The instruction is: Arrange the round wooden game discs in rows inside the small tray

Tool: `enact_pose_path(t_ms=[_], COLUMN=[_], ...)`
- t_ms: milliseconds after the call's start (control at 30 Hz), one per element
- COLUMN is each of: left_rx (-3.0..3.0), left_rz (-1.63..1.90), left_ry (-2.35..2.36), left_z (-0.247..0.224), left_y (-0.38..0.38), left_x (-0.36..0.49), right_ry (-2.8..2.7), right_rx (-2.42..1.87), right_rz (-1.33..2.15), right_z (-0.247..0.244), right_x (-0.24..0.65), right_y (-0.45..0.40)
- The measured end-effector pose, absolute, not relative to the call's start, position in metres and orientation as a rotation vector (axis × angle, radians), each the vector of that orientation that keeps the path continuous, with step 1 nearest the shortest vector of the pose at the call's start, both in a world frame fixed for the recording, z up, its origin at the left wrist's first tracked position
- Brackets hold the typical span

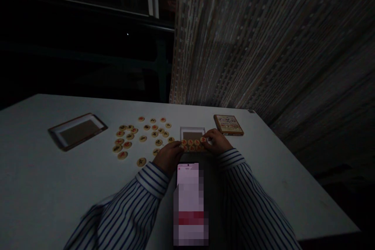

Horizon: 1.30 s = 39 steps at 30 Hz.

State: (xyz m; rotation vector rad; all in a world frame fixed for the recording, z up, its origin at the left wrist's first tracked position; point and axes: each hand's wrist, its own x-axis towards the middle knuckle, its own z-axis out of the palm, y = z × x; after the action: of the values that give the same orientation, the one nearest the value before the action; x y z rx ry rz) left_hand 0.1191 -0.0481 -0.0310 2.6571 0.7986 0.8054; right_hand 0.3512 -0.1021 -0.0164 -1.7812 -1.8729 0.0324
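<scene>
A small open box [192, 129] with white walls lies on the table, two rows of xiangqi pieces [190, 142] with red characters along its near side. My left hand [169, 157] grips the box's near left corner, its fingertips beside the leftmost pieces. At the right end of the far row, my right hand [218, 141] pinches a red-marked xiangqi piece [203, 139] between thumb and fingers. The piece sits level with its row. Loose xiangqi pieces [142, 138], some red and some black, are scattered left of my left hand.
A white table [88, 179] carries everything. Left stands an open box lid or tray [77, 131]; right lies a closed printed box [229, 125]. A lit phone [189, 199], partly pixelated, is between my forearms. A string curtain [234, 39] hangs behind. The scene is dim.
</scene>
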Motion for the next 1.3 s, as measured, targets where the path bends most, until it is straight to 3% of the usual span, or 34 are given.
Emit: enact_pose_path(t_ms=[1300], left_rx=[2.667], left_rz=[0.794], left_ry=[0.798], left_z=[-0.0333], left_y=[-0.0491], left_x=[0.1186], right_ry=[-1.915], right_rx=[-1.91], right_rz=[0.169], right_z=[-0.0125], right_x=[0.3561], right_y=[-0.0983])
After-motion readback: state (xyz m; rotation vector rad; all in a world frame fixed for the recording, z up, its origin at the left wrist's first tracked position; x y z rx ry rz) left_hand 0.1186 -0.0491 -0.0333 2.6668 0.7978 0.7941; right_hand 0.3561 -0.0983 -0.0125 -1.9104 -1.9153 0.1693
